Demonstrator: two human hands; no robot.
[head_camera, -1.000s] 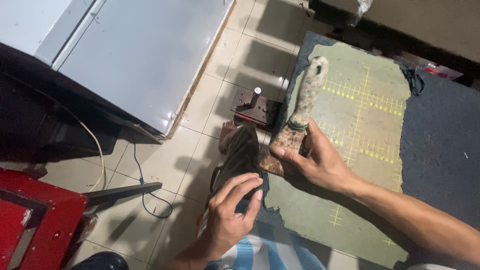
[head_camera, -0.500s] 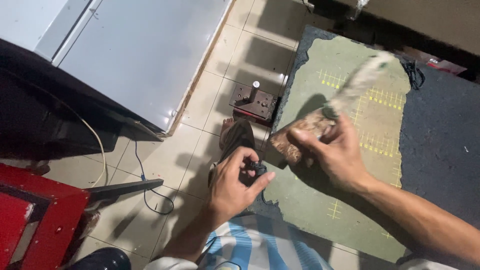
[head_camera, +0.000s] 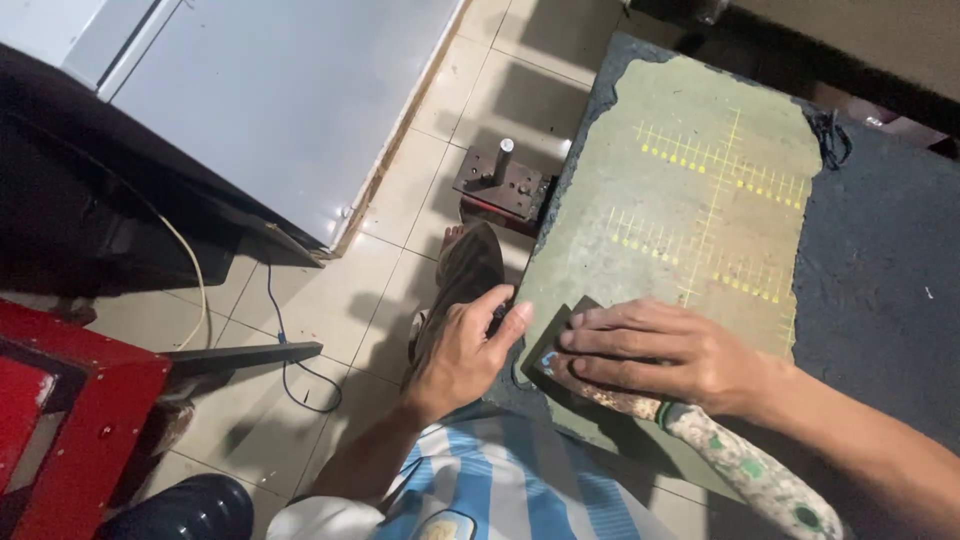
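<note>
Right hand (head_camera: 680, 355) flat, fingers stretched out, pressing a dark square piece of material (head_camera: 560, 345) and the head of a paint-spattered long-handled tool (head_camera: 745, 465) onto the worn green cutting mat with yellow grid marks (head_camera: 700, 200), near its front left corner. Left hand (head_camera: 465, 350) half curled, thumb at the mat edge, gripping nothing clearly. Looks like holding-down stage; next likely steady pressure, piece kept square to mat; metal block with upright pin (head_camera: 500, 183) on the tiled floor (head_camera: 400, 250) beyond.
</note>
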